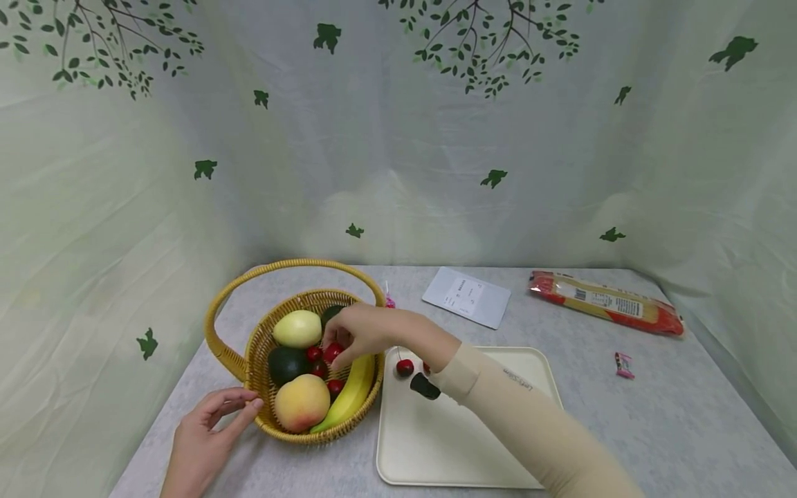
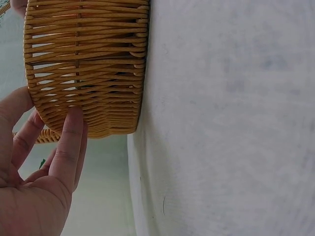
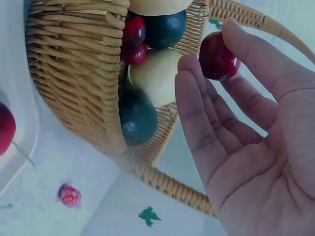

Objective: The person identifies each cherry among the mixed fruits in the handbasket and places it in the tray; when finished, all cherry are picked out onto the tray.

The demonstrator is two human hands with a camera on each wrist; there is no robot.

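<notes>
My right hand point(image 1: 361, 335) is over the wicker basket point(image 1: 351, 294). Between its thumb and fingers it holds a dark red cherry point(image 3: 216, 58), above the fruit. The basket contains a peach point(image 1: 302, 402), a banana point(image 1: 355, 391), a pale yellow-green fruit point(image 1: 297, 328), two dark green round fruits, one point(image 1: 288, 366) on the left and one point(image 1: 332, 315) behind my right hand, and several other cherries point(image 1: 335, 388). At the near left rim, my left hand point(image 1: 208, 432) grips the basket, fingers lying against the woven wall in the left wrist view.
A cream tray point(image 1: 461, 456) stands right of the basket, with a stemmed cherry point(image 1: 405, 367) and another partly hidden by my arm. Behind are a grey-white labelled packet point(image 1: 467, 297) and a long red-yellow food package point(image 1: 607, 303). Small pink candies lie at right point(image 1: 624, 366) and behind the basket.
</notes>
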